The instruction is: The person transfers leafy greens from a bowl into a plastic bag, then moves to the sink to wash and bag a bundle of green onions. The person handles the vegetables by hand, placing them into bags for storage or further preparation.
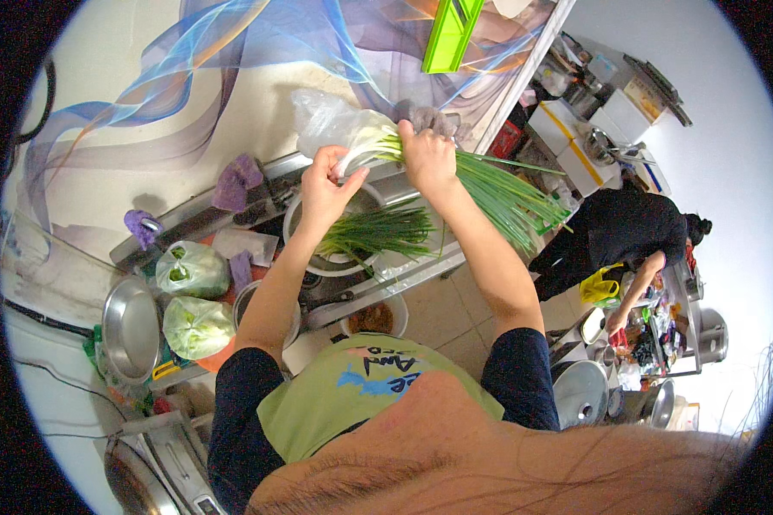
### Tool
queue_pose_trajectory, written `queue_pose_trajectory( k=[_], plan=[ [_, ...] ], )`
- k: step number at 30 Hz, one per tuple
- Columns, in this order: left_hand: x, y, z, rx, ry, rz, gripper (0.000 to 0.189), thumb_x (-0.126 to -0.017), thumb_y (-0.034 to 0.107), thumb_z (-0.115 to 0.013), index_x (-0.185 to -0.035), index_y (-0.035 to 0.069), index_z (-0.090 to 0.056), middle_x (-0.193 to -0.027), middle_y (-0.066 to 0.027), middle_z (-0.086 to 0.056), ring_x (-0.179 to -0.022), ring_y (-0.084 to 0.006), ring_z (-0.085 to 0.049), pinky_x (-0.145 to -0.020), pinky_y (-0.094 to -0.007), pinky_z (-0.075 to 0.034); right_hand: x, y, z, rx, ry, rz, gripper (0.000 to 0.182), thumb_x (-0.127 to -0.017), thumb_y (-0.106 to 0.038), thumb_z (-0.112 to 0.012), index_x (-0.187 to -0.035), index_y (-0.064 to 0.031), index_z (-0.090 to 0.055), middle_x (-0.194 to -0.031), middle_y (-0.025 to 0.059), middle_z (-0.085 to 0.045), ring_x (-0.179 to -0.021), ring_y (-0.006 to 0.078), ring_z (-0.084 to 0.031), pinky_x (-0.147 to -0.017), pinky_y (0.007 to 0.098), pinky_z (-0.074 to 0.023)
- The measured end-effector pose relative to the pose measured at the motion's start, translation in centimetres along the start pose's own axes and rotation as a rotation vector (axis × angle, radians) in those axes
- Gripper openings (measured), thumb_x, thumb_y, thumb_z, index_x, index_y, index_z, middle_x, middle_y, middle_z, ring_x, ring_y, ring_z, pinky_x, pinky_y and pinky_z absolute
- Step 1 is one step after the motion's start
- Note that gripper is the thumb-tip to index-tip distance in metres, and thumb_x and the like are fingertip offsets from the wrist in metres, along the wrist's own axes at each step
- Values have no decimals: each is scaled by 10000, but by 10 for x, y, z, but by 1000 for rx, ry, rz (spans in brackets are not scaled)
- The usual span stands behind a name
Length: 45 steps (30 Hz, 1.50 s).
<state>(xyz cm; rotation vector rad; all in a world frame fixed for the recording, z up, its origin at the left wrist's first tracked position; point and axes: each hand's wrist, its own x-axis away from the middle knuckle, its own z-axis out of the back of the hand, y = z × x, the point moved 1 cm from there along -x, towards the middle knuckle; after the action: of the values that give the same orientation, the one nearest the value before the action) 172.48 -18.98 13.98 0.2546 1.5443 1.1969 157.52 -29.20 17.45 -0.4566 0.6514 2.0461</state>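
Observation:
My right hand (430, 161) is closed around a bunch of scallions (509, 193), gripping it near the pale end. Their long green leaves fan out to the right. On the left, the white bulb ends (364, 149) reach to my left hand (322, 190), whose thumb and fingers are around them; whether they pinch a stalk is unclear. Behind the bulbs, a clear plastic bag (325, 119) stands against the wall. Below my hands, a second heap of scallions (380, 228) lies over a round basin (332, 267) in the sink counter.
Two bagged leafy vegetables (193, 269) and a metal bowl (131, 328) sit to the left. Purple cloths (238, 183) hang at the back edge. A green slicer frame (451, 38) is on the wall. At right, a person in black (618, 232) bends over cluttered shelving.

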Motion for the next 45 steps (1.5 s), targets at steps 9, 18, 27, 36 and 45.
queue_pose_trajectory(
  k=[9, 18, 27, 36, 45],
  plan=[
    [-11, 0, -23, -336, 329, -312, 190, -711, 108, -675, -835, 105, -531, -575, -95, -561, -545, -264, -599, -516, -358, -458, 3, -29, -2, 51, -120, 35, 158, -815, -177, -500, -954, -106, -475, -756, 93, -634, -687, 250, -641, -558, 426, -468],
    [-30, 18, -41, -479, -8, -497, 125, -783, 117, -632, -893, 90, -578, -703, -89, -609, -565, -258, -585, -517, -345, -467, 0, -32, -25, 126, -2, 128, 290, -826, -167, -468, -1105, -90, -453, -751, 100, -607, -650, 253, -603, -563, 417, -432],
    [-21, -4, -17, -423, 113, -90, 161, -756, 189, -665, -829, 76, -576, -592, -136, -565, -575, -301, -591, -514, -377, -447, -2, -8, -12, 95, 77, 54, 268, -803, -161, -492, -1056, -84, -449, -718, 94, -597, -622, 243, -601, -523, 364, -444],
    [-48, 11, -30, -428, 3, -56, 218, -829, 310, -579, -799, 94, -578, -618, -148, -574, -600, -360, -574, -514, -430, -432, 6, -22, -21, 155, 39, 101, 322, -806, -174, -488, -1112, -87, -435, -747, 114, -619, -665, 251, -619, -550, 376, -455],
    [-25, -9, -16, -609, 172, -256, 281, -665, 132, -696, -906, 122, -552, -842, -91, -587, -699, -314, -602, -586, -414, -478, -16, 15, -12, -574, -420, 73, 546, -591, -155, -697, -1067, -62, -447, -866, 222, -623, -853, 383, -602, -752, 444, -476]
  ],
)
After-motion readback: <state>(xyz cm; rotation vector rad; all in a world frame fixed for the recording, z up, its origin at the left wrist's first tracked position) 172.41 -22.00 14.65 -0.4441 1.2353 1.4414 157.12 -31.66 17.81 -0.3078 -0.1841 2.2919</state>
